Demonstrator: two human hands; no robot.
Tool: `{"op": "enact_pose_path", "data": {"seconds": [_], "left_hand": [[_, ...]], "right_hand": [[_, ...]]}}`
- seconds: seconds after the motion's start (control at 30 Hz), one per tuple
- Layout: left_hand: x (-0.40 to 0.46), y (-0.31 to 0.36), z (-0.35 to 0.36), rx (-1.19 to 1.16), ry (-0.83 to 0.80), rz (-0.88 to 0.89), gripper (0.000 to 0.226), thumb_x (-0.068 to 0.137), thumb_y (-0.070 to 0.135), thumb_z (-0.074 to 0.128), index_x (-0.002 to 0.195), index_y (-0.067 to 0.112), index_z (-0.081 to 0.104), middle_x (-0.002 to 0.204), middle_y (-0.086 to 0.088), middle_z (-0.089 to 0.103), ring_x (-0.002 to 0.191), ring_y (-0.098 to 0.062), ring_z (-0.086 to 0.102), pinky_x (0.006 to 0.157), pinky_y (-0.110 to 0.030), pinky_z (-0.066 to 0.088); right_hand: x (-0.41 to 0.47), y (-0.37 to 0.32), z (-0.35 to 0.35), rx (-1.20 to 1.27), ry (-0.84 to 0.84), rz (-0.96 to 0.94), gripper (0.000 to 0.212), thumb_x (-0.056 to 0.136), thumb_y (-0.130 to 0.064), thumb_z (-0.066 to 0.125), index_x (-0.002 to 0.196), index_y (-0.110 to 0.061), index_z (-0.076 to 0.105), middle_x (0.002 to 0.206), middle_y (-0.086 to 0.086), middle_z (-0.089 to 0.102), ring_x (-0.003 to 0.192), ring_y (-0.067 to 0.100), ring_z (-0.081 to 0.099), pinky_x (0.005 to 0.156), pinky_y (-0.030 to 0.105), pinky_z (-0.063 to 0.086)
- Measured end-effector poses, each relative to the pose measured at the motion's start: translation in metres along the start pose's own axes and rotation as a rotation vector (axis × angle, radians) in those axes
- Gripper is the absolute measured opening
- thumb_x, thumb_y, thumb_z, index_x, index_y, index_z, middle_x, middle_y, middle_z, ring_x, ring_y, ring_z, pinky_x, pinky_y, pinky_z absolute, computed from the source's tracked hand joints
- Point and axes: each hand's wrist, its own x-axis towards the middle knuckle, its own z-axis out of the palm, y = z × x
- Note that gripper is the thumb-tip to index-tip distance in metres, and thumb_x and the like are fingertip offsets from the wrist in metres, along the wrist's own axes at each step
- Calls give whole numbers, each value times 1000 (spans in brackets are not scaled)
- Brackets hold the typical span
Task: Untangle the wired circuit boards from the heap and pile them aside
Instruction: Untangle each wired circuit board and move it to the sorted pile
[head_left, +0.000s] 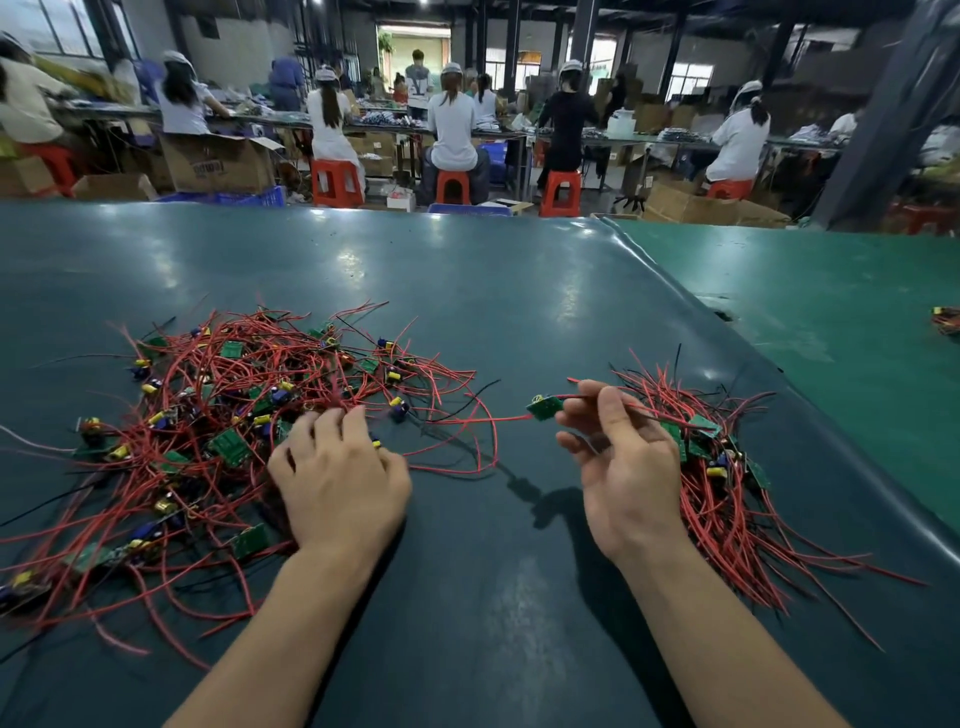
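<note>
1. Two bare forearms reached out over a dark green rubber-matted worktable (519, 322).
2. The left hand (340, 483) lay palm down at the near edge of a sprawling heap of small green circuit boards with red and black wires (223, 415), its fingers curled into the red strands and gripping them.
3. The right hand (623, 467) was raised off the mat, thumb and forefinger pinching one small green circuit board (544, 407) by its red lead; another red wire from that board trailed left toward the heap.
4. Just right of that hand, behind it, lay the sorted pile of green boards with red wires fanned toward the table's near edge (727, 488), well apart from the heap.
5. A lighter green mat (831, 291) overlapped the table at the right, carrying a small bundle of wired parts (946, 319) at the frame's edge.
6. Beyond the table, seated workers in white caps (454, 119) faced away on red plastic stools (560, 193), among brown cardboard boxes (218, 163).
</note>
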Motion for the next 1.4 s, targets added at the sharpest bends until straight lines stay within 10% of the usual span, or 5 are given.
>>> {"op": "enact_pose_path", "data": {"seconds": [0.57,0.8,0.97,1.2,1.4], "left_hand": [[-17,23,16,-203,-335,835,61,90,68,30,138,35,50,151,22,38,146,-6,18,117,-31,9],[-3,13,15,51,-191,451,61,94,66,30,135,28,53,147,10,46,138,-15,31,111,-32,21],[-16,24,3,-372,169,489,45,87,53,53,110,18,72,102,4,67,98,-24,56,87,-41,44],[-31,41,-13,-1184,-191,328,23,98,35,50,95,22,69,71,-1,65,60,-6,57,60,-17,45],[-30,45,-13,-1454,-249,144,29,76,20,71,101,6,65,77,-8,71,62,-15,64,60,-22,52]], "right_hand": [[1,-33,-6,581,-119,278,27,86,-17,53,66,-8,69,59,0,55,48,11,48,44,18,41],[0,-28,-3,498,-146,315,29,86,-19,52,66,-9,71,60,2,57,50,12,52,46,20,44],[-3,-20,0,333,-212,270,28,86,-21,52,72,-12,75,69,5,65,60,14,62,56,22,52],[-16,-4,3,-315,-458,47,15,84,-25,66,86,-16,78,73,10,70,63,20,63,55,25,49],[-13,1,8,-262,-199,203,22,73,-28,70,79,-8,74,63,9,64,50,15,58,45,21,46]]}}
